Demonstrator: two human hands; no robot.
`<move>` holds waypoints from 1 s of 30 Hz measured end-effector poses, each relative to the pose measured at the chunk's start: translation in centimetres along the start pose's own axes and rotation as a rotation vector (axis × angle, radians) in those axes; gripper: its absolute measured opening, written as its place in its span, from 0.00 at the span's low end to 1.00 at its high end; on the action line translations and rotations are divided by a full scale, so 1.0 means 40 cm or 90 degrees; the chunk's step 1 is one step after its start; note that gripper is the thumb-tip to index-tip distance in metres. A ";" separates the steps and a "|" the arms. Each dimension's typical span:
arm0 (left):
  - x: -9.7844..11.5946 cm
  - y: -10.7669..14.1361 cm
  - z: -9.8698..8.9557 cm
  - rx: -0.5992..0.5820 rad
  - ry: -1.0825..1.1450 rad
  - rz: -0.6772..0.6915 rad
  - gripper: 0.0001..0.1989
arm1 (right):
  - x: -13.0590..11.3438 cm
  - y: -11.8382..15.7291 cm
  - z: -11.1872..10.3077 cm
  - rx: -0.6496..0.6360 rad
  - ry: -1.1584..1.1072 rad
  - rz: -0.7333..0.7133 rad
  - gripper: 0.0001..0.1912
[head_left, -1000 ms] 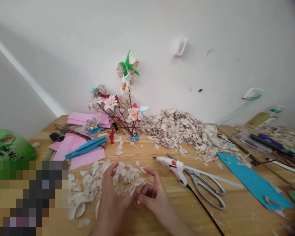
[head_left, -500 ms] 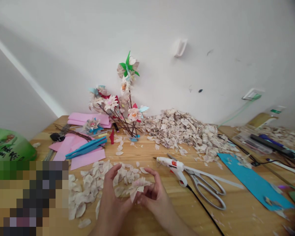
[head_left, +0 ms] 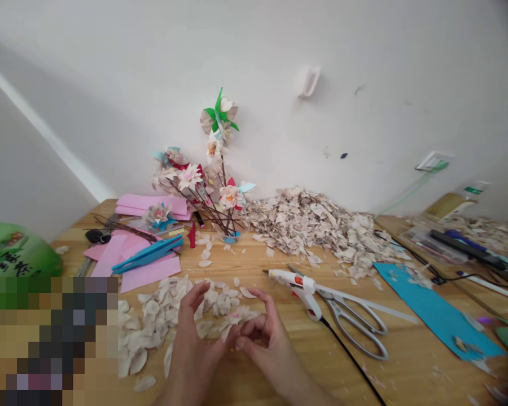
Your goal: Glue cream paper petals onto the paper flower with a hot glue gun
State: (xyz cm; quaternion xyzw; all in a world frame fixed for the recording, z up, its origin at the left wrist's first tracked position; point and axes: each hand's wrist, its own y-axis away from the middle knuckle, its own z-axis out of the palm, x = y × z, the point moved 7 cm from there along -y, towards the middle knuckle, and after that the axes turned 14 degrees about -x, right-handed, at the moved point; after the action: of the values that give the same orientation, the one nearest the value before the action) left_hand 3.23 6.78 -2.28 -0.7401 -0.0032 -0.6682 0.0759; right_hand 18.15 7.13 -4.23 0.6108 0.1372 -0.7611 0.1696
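Observation:
A pale flower with a pinkish centre (head_left: 236,320) is held low over the wooden table, between my hands. My right hand (head_left: 267,338) pinches its underside with thumb and curled fingers, the index finger raised. The thumb of my left hand (head_left: 198,338) reaches the flower's base, while its other fingers arch up and stand apart from it. Loose pale petals (head_left: 152,321) lie behind and left of my left hand. Right of the flower rest a white glue gun (head_left: 294,282) and large grey-handled scissors (head_left: 351,321).
Finished flowers on twigs (head_left: 190,177) stand at the back, beside a heap of dried petals (head_left: 313,220). Pink sheets (head_left: 152,273) and blue strips (head_left: 148,254) lie left. A blue sheet (head_left: 432,310), a bottle (head_left: 452,203) and a green bag (head_left: 17,248) flank the sides.
The flower has tilted and sunk slightly between my fingers, so its upright front petal now lies lower. My hands have hardly moved.

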 end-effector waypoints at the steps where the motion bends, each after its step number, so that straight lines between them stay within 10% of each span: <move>1: -0.002 -0.001 0.003 -0.004 0.015 -0.007 0.31 | -0.001 0.003 -0.001 0.000 0.009 -0.004 0.36; 6: 0.000 0.003 0.010 -0.008 0.031 -0.038 0.30 | -0.001 0.009 -0.001 0.004 0.028 -0.012 0.35; 22: 0.097 0.042 0.023 -0.013 -0.201 0.292 0.27 | -0.005 -0.001 0.002 -0.010 -0.105 -0.017 0.34; 30: -0.006 -0.001 -0.063 0.136 0.113 0.044 0.17 | 0.000 -0.011 -0.060 0.137 -0.087 -0.043 0.37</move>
State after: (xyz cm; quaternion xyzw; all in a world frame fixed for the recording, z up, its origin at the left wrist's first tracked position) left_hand 0.71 6.57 -2.29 -0.6655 -0.0422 -0.7238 0.1773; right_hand 20.10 8.53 -4.76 0.5673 0.0629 -0.8166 0.0865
